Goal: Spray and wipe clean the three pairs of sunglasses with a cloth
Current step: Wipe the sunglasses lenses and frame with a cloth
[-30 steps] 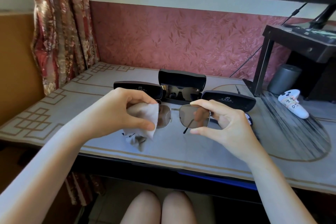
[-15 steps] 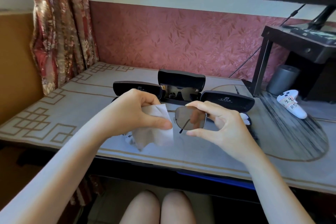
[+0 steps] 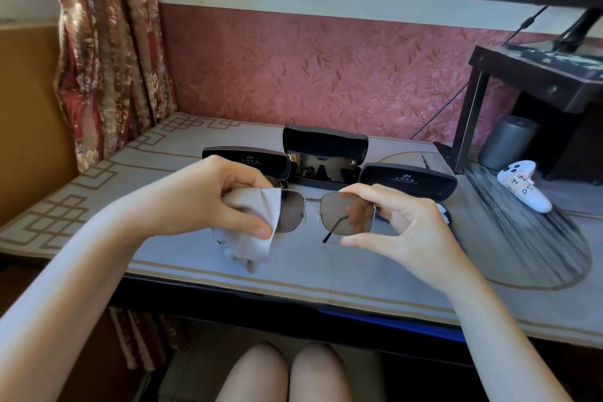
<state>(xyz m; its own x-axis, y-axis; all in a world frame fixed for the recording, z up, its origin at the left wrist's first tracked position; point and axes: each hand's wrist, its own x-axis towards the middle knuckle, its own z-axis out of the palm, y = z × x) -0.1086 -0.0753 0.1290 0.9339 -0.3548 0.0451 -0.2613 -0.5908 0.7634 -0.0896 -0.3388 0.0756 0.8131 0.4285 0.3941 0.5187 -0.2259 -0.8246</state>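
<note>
the table carries three black glasses cases and a white controller.

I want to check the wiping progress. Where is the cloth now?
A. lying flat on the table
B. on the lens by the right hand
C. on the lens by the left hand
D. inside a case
C: the left hand pinches the cloth over that lens of the sunglasses.

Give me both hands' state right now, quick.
Left hand: pinching the cloth over one lens of the sunglasses.
Right hand: pinching the other lens's rim.
</note>
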